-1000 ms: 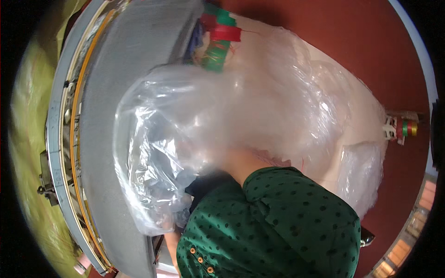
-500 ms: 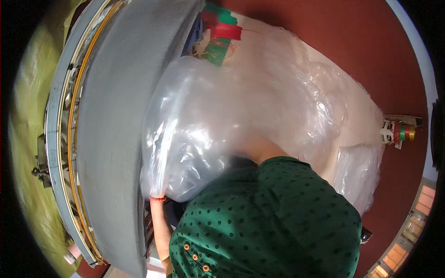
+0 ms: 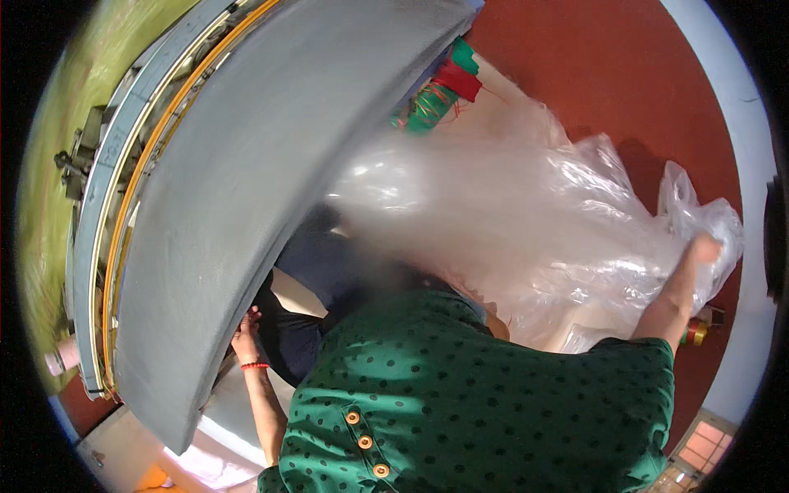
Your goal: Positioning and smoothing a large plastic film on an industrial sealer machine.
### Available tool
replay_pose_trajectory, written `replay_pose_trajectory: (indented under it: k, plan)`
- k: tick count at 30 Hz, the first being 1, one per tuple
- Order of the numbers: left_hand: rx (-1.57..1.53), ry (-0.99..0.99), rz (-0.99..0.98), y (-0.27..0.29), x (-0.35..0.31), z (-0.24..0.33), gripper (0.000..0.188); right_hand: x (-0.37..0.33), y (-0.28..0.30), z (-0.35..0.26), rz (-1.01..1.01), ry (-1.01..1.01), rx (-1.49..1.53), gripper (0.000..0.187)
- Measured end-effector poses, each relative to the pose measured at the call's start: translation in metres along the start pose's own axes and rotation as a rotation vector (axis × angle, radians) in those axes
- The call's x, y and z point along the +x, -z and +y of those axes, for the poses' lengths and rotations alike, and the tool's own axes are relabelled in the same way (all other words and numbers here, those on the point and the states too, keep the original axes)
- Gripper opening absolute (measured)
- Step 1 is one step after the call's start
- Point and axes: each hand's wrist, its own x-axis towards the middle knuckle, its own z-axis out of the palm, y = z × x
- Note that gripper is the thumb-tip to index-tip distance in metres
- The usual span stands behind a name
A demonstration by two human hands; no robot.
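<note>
A large clear plastic bag (image 3: 600, 197) stretches across from the middle to the far right, partly blurred by motion. My right hand (image 3: 705, 246), arm held out to the right, is closed around a bunched end of it. On the other side, my left hand (image 3: 245, 335), with a red beaded bracelet at the wrist, is beside the near edge of a grey cloth-covered surface (image 3: 238, 164). Its fingers are loosely bent, and no plastic shows in them. Whether they touch the edge is hard to tell.
A long machine rail (image 3: 94, 287) with an orange strip runs behind the grey surface at left. Green and red wrapped material (image 3: 440, 90) with loose strings lies beyond the bag. Coloured tape rolls (image 3: 697, 331) show below my right forearm, over the red-brown floor (image 3: 608, 57).
My left hand has let go of the bag and dropped beside the grey surface. My right hand has swung far right, drawing the bag that way. The view has turned.
</note>
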Motion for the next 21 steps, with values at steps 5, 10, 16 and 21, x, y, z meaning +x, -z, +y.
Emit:
replay_pose_trajectory:
  k: [5, 10, 16, 21]
  plan:
    - [-0.019, -0.029, 0.085, 0.029, -0.007, -0.021, 0.023, -0.208, -0.048, -0.204, -0.317, 0.661, -0.250, 0.041]
    - [0.006, -0.008, 0.331, 0.105, -0.073, -0.035, 0.022, -0.447, 0.205, -0.398, -1.214, 1.286, 0.676, 0.034]
    - [0.062, -0.085, 0.830, 0.189, -0.090, -0.075, 0.025, -0.509, 0.389, -0.444, -1.375, 2.031, 0.998, 0.043]
    - [0.627, -0.037, 1.316, 0.278, -0.136, -0.123, 0.026, -0.507, 0.479, -0.456, -1.073, 2.160, 1.054, 0.040]
